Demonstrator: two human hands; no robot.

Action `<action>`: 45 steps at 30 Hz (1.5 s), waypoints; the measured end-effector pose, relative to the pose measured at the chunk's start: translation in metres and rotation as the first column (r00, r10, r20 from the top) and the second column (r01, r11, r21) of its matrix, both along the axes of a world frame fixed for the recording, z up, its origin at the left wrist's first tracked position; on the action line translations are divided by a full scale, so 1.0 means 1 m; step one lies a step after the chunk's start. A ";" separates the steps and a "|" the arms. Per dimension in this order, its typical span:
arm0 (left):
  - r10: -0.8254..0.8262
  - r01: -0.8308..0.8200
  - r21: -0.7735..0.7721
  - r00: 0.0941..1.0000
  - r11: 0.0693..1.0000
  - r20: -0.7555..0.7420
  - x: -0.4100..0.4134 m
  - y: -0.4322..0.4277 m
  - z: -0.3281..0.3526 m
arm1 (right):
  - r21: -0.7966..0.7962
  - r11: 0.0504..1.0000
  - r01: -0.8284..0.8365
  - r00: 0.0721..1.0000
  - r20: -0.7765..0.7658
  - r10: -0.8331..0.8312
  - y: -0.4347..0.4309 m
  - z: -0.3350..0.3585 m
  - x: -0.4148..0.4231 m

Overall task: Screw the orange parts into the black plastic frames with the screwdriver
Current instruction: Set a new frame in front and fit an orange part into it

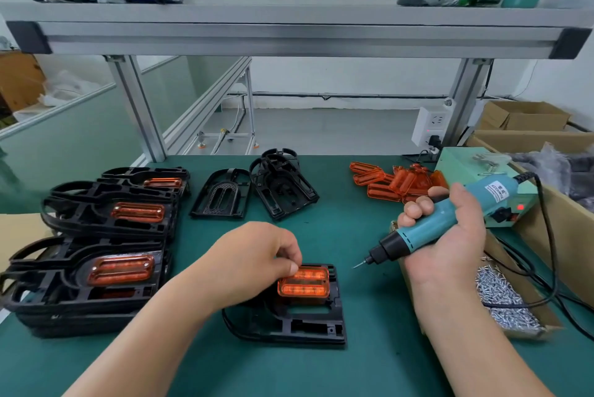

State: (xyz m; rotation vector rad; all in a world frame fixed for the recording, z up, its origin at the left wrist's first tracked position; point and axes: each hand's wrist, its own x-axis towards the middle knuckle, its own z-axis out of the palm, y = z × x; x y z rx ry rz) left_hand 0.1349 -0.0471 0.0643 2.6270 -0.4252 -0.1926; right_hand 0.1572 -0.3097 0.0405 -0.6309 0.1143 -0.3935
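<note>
A black plastic frame [308, 321] lies on the green mat in front of me with an orange part [305, 284] seated in it. My left hand [254, 260] pinches the upper left edge of that orange part with curled fingers. My right hand [446, 236] grips a teal electric screwdriver [450, 220], held off the mat to the right of the frame, its bit [359, 265] pointing down-left in the air. Loose orange parts [398, 181] lie in a pile at the back right. Two stacks of empty black frames [283, 184] stand at the back centre.
Stacks of frames with orange parts fitted [106, 236] fill the left side. A cardboard tray of silver screws [501, 297] sits at the right, with the screwdriver's power box [482, 178] and cable behind it. An aluminium shelf [289, 30] spans overhead.
</note>
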 end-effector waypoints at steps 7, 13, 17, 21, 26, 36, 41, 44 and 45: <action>-0.024 0.017 0.077 0.996 0.997 0.090 -0.011 -0.002 -0.009 | -0.027 1.000 -0.011 1.000 0.015 0.011 0.002 -0.001 0.001; -0.059 0.054 0.088 0.997 0.995 0.053 -0.012 -0.003 -0.013 | -0.028 0.999 -0.024 1.000 0.013 0.025 0.003 -0.001 0.001; -0.071 0.062 0.117 0.995 0.991 0.075 -0.014 -0.006 -0.015 | -0.023 0.999 -0.023 1.000 0.010 0.023 0.004 -0.001 0.001; -0.044 0.038 0.061 0.994 0.997 0.098 -0.014 -0.006 -0.016 | -0.019 0.999 -0.026 1.000 0.005 0.026 0.004 -0.001 0.000; -0.034 0.034 0.000 0.993 0.999 0.113 -0.012 -0.003 -0.014 | -0.021 1.000 -0.023 1.000 0.009 0.023 0.005 0.000 -0.001; -0.177 0.152 0.238 0.981 0.959 0.085 -0.014 -0.008 -0.018 | -0.017 0.999 -0.042 0.999 0.014 0.042 0.008 0.001 -0.002; -0.175 0.146 0.304 0.982 0.941 0.071 -0.019 -0.014 -0.016 | -0.026 0.999 -0.042 0.999 0.014 0.042 0.009 0.000 -0.003; -0.181 0.142 0.327 0.979 0.934 0.092 -0.022 -0.016 -0.015 | -0.023 0.999 -0.040 0.999 0.017 0.040 0.009 0.000 -0.002; -0.184 0.146 0.318 0.979 0.937 0.092 -0.022 -0.015 -0.015 | -0.025 0.999 -0.038 0.999 0.017 0.038 0.008 0.000 -0.003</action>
